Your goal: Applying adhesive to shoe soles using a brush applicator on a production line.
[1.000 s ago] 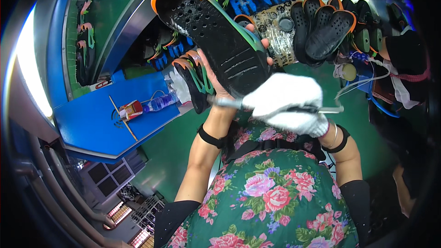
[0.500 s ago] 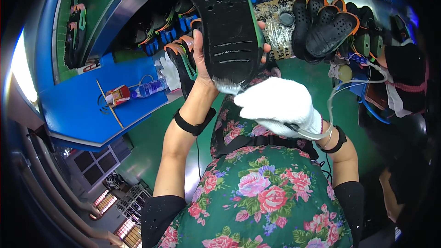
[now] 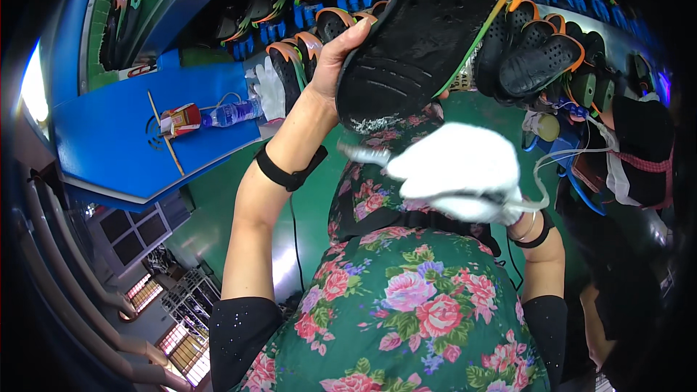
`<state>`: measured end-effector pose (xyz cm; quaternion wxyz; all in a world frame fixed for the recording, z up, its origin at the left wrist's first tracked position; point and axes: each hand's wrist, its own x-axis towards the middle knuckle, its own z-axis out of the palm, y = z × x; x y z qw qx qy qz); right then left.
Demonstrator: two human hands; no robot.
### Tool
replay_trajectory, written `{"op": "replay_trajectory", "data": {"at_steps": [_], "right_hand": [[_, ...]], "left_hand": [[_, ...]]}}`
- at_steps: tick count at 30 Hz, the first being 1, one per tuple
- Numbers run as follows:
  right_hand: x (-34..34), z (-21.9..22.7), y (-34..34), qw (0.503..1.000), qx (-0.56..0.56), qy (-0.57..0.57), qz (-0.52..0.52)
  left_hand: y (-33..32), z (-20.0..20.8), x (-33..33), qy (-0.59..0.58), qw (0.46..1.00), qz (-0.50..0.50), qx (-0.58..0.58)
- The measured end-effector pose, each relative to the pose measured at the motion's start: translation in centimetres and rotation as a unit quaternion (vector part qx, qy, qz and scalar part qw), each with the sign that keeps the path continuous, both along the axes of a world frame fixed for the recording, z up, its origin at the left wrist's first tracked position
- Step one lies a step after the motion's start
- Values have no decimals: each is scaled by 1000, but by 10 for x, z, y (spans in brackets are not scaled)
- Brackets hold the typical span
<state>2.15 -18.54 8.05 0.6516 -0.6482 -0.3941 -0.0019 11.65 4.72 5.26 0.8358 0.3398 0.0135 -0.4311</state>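
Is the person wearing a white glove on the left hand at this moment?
No, the left hand holding the black shoe is bare, and the white glove is on the right hand.

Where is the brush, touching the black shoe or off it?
Off it: a gap shows between the blurred brush, held in the gloved right hand, and the near end of the black shoe.

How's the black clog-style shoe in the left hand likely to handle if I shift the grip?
The black clog-style shoe may be slick near its lower end, where a shiny whitish patch shows. It probably flexes rather than cracks, since its body looks moulded and rubbery. It seems fairly light for its size: the bare left hand alone holds it up.
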Motion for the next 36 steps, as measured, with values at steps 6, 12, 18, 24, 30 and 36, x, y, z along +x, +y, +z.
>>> {"op": "replay_trajectory", "data": {"at_steps": [6,12,18,24,30,36], "right_hand": [[0,1,9,996,4,71,-57],[20,-11,-1,972,18,149,-178],[66,12,-13,916,-129,-120,-360],[42,16,13,979,42,177,-95],[30,-1,0,833,313,417,-187],[38,-49,9,818,304,453,-180]], "left_hand": [[-2,-5,3,-18,999,19,31],[-17,-20,-20,79,990,117,-19],[-16,-25,-48,176,960,90,-201],[15,-2,-47,61,973,162,-155],[100,62,-3,-187,942,163,-226],[221,118,131,-152,885,295,-327]]}}
